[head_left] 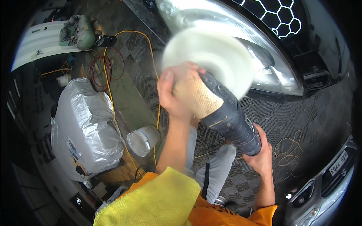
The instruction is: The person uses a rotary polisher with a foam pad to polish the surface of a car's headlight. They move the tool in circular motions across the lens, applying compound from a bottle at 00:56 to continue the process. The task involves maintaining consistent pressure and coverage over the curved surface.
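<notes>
A black power polisher point(233, 122) with a tan textured cover over its head is held across my front. Its round white pad point(211, 49) is smeared by motion and lies over the clear headlight point(277, 71) of a dark car. My left hand point(173, 88) is closed round the tan-covered head, close behind the pad; some fingers are hidden by it. Around the rear end of the black body wraps my right hand point(261, 150). A yellow cloth point(154, 199) hangs over my orange shirt at the lower edge.
A white bucket point(144, 140) stands on the tiled floor to the left, beside a yellow cord point(154, 56). Farther left are a silver plastic-wrapped bulk point(94, 128) and a green compressor tank point(83, 34). A second car's front point(324, 188) is at lower right, near a loose thin cord point(288, 150).
</notes>
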The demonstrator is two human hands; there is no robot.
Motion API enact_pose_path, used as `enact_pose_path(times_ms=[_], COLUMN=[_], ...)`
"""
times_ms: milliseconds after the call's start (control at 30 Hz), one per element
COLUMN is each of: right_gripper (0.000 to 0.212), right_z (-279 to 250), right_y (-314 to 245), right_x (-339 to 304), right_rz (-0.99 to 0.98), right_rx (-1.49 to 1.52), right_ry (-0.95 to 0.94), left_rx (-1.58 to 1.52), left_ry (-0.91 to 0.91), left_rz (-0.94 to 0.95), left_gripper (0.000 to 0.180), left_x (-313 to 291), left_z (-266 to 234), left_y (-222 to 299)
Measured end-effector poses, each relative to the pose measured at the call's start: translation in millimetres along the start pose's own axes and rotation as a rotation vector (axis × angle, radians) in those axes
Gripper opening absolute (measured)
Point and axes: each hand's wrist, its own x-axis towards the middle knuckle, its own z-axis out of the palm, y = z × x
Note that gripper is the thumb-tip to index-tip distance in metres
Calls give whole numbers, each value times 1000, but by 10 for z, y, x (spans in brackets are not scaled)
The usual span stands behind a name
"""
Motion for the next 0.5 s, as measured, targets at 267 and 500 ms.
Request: enact_pose_path(times_ms=[267,500], right_gripper=[84,90], right_z=[-107,-18], right_y=[-403,-16], right_x=[222,-102], right_rz=[-27,149], right_rx=[192,316], right_ry=[-15,-68], left_rx=[107,155], left_ry=[-127,-171], left_rz=[29,30], left_gripper=[35,31], left_x=[527,84], left_z=[426,406], left_y=[439,194])
